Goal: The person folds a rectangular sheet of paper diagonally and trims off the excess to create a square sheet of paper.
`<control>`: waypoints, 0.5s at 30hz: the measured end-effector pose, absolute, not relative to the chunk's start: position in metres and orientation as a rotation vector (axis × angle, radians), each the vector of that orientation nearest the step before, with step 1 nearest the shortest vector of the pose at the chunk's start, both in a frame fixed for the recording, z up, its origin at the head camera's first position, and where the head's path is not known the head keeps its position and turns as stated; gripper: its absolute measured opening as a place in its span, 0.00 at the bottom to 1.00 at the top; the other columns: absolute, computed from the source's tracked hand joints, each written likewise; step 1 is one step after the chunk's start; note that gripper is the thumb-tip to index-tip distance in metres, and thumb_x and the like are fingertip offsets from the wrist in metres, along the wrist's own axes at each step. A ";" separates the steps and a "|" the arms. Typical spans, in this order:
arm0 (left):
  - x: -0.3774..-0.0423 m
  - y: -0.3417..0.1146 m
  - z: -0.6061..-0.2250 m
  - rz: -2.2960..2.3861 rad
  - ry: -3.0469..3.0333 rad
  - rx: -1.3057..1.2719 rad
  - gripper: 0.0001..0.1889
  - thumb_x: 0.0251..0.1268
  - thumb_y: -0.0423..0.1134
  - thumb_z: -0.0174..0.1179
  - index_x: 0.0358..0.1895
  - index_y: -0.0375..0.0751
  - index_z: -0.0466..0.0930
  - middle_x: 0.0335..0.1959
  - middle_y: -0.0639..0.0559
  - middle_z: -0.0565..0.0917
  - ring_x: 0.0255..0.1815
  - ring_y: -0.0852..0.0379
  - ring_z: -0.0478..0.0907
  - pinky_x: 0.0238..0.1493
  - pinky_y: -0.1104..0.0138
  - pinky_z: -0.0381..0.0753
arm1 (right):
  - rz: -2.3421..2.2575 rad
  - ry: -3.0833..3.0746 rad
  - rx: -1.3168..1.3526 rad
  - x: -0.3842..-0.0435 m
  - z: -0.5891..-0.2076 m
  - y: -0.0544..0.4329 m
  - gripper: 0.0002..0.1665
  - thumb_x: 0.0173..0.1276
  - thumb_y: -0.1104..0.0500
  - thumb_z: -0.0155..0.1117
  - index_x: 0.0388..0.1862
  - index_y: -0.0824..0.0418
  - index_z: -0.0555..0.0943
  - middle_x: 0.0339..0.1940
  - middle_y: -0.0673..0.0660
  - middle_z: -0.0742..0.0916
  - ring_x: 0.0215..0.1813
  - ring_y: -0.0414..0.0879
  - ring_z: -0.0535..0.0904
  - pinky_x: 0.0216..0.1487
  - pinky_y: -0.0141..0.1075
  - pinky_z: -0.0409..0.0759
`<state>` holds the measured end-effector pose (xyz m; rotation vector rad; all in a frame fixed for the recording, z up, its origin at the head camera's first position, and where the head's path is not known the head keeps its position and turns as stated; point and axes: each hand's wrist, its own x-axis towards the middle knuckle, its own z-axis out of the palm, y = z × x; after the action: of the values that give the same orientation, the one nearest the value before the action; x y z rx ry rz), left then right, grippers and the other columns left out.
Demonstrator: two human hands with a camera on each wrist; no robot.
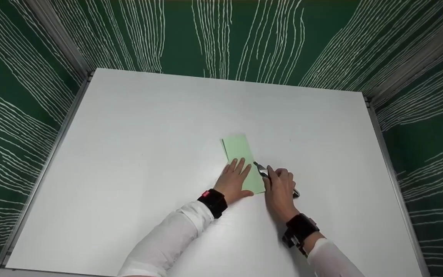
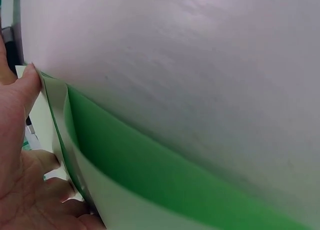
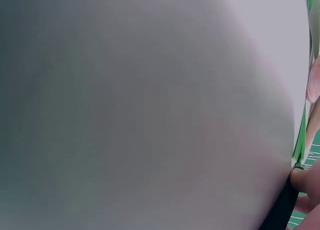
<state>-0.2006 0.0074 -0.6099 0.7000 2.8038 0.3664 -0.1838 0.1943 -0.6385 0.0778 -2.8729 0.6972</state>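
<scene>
A folded sheet of light green paper (image 1: 238, 146) lies lengthwise near the middle of the white table. My left hand (image 1: 233, 184) presses on it with spread, mostly straight fingers. In the left wrist view the layers of the green paper (image 2: 150, 155) stand apart, with a darker green inside. To the right, my right hand (image 1: 281, 188) grips a utility knife (image 1: 262, 170) with black and silver parts. Its front tip meets the paper's right edge; whether a blade is out is too small to tell. The right wrist view shows the dark handle (image 3: 281, 207) under the thumb.
The white table (image 1: 148, 127) stretches around both hands. Green walls with white wavy lines (image 1: 214, 38) stand behind it and at both sides, with grey metal rails (image 1: 394, 184) along the table's side edges.
</scene>
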 end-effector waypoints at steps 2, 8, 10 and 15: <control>-0.201 0.007 -0.609 0.376 2.797 0.695 0.48 0.63 0.65 0.61 0.80 0.46 0.54 0.81 0.41 0.55 0.83 0.42 0.51 0.80 0.53 0.58 | 0.670 -2.873 0.114 -0.183 -0.638 0.195 0.24 0.73 0.58 0.63 0.65 0.65 0.78 0.45 0.68 0.79 0.44 0.62 0.72 0.42 0.54 0.70; -0.201 0.007 -0.607 0.376 2.785 0.704 0.48 0.63 0.64 0.61 0.80 0.45 0.54 0.81 0.41 0.55 0.83 0.42 0.51 0.80 0.53 0.57 | 0.642 -2.858 0.170 -0.178 -0.638 0.199 0.24 0.71 0.58 0.65 0.64 0.66 0.79 0.43 0.68 0.79 0.42 0.61 0.72 0.41 0.54 0.71; -0.201 0.007 -0.607 0.375 2.783 0.708 0.47 0.63 0.64 0.61 0.80 0.45 0.54 0.81 0.41 0.55 0.83 0.42 0.51 0.80 0.52 0.57 | 0.649 -2.855 0.164 -0.179 -0.639 0.200 0.24 0.71 0.59 0.65 0.64 0.65 0.79 0.43 0.67 0.79 0.42 0.61 0.72 0.41 0.54 0.70; -0.201 0.007 -0.607 0.353 2.789 0.707 0.47 0.63 0.65 0.61 0.80 0.45 0.55 0.81 0.42 0.55 0.82 0.42 0.51 0.80 0.53 0.57 | 0.658 -2.881 0.137 -0.186 -0.639 0.195 0.24 0.73 0.58 0.62 0.66 0.64 0.78 0.45 0.67 0.79 0.45 0.62 0.72 0.42 0.54 0.70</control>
<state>-0.2007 0.0066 -0.6070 0.7067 2.7892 0.3533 -0.1862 0.1949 -0.6394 0.1369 -2.8810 0.6583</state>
